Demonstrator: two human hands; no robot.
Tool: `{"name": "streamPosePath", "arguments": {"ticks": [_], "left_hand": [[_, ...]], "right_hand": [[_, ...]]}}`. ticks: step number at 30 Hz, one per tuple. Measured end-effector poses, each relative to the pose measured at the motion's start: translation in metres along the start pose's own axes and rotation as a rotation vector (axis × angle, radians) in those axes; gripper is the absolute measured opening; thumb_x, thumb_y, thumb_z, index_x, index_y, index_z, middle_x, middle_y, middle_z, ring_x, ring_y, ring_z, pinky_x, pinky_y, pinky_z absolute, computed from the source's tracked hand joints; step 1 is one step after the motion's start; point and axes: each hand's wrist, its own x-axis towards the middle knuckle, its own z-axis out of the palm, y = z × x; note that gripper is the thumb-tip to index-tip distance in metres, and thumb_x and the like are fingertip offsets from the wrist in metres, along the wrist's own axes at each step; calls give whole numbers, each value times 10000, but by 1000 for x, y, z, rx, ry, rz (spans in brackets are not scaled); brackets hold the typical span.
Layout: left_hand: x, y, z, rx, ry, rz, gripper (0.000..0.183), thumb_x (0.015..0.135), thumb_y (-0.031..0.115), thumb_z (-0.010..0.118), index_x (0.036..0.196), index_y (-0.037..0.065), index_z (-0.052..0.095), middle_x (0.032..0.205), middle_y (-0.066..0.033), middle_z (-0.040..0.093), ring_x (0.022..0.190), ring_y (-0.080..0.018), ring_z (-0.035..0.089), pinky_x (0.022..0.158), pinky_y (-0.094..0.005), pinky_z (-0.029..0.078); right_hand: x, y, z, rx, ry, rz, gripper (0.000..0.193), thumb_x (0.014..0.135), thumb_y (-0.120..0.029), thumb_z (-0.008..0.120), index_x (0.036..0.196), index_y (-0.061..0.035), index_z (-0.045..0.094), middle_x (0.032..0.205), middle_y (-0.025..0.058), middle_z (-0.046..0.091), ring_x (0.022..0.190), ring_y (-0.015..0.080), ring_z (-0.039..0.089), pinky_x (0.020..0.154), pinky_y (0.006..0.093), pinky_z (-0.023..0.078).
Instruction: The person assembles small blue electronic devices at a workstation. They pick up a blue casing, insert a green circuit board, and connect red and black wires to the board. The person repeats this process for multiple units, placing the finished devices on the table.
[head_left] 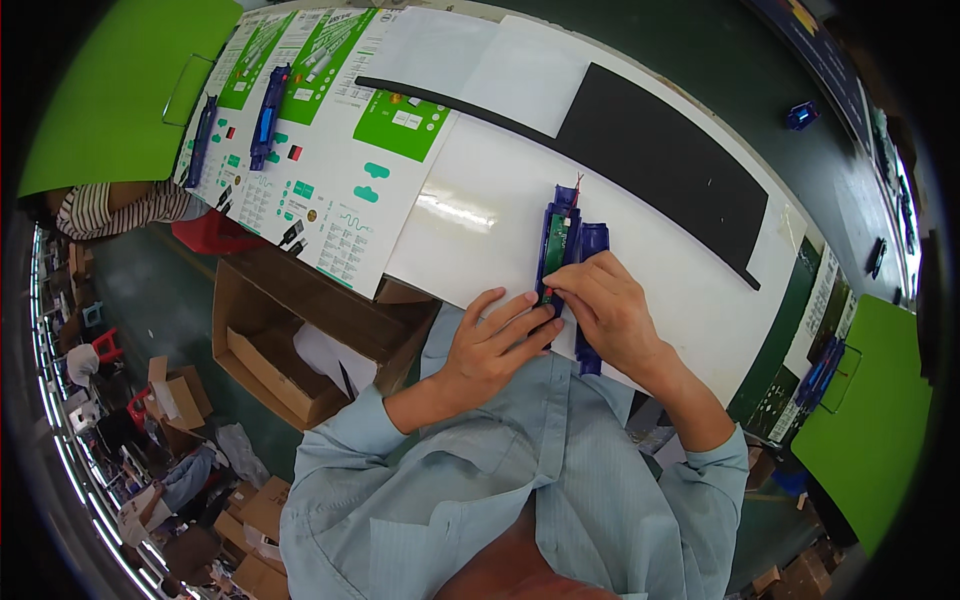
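A long blue plastic housing (547, 235) lies on the white table in front of me, its long side pointing away from me. Inside it sits a narrow green circuit board (557, 245), and thin red wires (579, 184) stick out at the far end. My left hand (492, 345) grips the near end of the housing from the left, fingertips against its side. Over the board's near end, my right hand (608, 305) pinches with thumb and forefinger beside a small red spot. What is in that pinch is hidden. A second blue plastic shell (593, 240) lies partly under my right hand.
A black sheet (660, 165) and a long black strip (470, 108) lie across the table's far side. Printed card sheets (330, 200) at left carry two more blue housings (268, 118). An open cardboard box (290, 380) stands below left. Green boards (870, 420) flank the table.
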Motion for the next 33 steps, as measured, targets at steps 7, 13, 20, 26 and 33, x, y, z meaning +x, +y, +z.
{"name": "streamPosePath", "arguments": {"ticks": [7,13,20,26,33], "left_hand": [[-2,-2,3,-7,-17,4,424,894,246,820,1310,182,774,1374,5,702,1408,-205,565,1188,-498,419],[1,-2,0,-13,-23,3,417,883,235,821,1295,183,780,1360,8,708,1383,-210,583,1183,-495,428],[13,3,-20,-29,-119,-17,518,831,179,844,1338,156,739,1503,-122,616,1289,-302,622,1096,-467,512],[36,7,-34,133,-326,126,535,847,183,805,1366,110,694,1556,-186,544,1257,-363,617,1045,-466,535],[72,15,-66,-63,-366,130,409,901,120,782,1299,52,721,1482,-213,589,1252,-399,638,1040,-474,549]], "right_hand": [[-3,5,1,-39,-32,-60,332,794,29,724,1121,-23,741,1067,91,750,963,278,685,829,366,603],[-1,6,-1,-24,-72,-61,343,805,26,720,1144,-27,736,1091,87,750,975,274,689,837,364,603],[-24,-14,-21,-75,154,97,591,848,-102,865,1400,-46,662,1239,191,628,962,349,677,810,417,588],[-59,-40,-23,-89,-179,408,859,872,-227,864,1594,-61,431,1196,205,559,961,402,675,802,479,581],[-43,-19,-72,307,-287,382,737,936,-158,782,1567,-18,427,1207,255,607,937,436,692,848,491,575]]}}
